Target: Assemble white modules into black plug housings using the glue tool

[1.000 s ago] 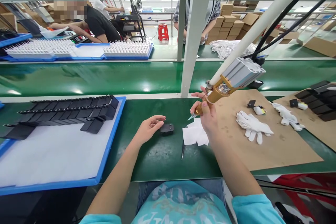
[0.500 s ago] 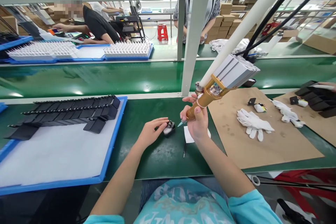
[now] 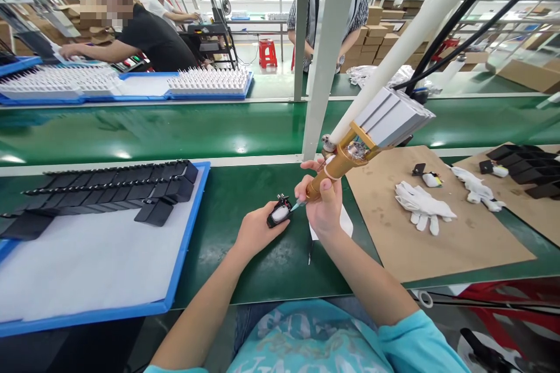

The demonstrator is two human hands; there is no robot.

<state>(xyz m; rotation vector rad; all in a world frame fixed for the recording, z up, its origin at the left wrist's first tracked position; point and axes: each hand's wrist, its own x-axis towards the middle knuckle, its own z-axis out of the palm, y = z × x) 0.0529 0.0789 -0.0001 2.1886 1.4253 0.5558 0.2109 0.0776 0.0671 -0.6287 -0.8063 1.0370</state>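
My left hand (image 3: pixel 254 229) is closed around a small black housing (image 3: pixel 275 221) with a white part inside and thin pieces sticking up at its far end. In my right hand (image 3: pixel 327 213) is a brass-coloured glue dispensing gun (image 3: pixel 321 183), tilted down to the left. Its pale blue nozzle (image 3: pixel 296 206) reaches the right edge of the housing; whether it touches is too small to tell. Under my right wrist lies a piece of white paper (image 3: pixel 345 225), with a thin dark tool (image 3: pixel 310 253) partly beneath it.
A blue-rimmed tray (image 3: pixel 178 262) at left bears rows of black housings (image 3: pixel 118 186). To the right, brown cardboard (image 3: pixel 420 250) carries white gloves (image 3: pixel 422 205) and a small black-and-white part (image 3: pixel 431 178). A metal post (image 3: pixel 315 93) and white pipe (image 3: pixel 385 70) stand ahead. Co-workers sit beyond.
My left hand has taken hold of the black housing and tilted it up toward the nozzle. The gun has shifted slightly left, bringing its tip to the housing.
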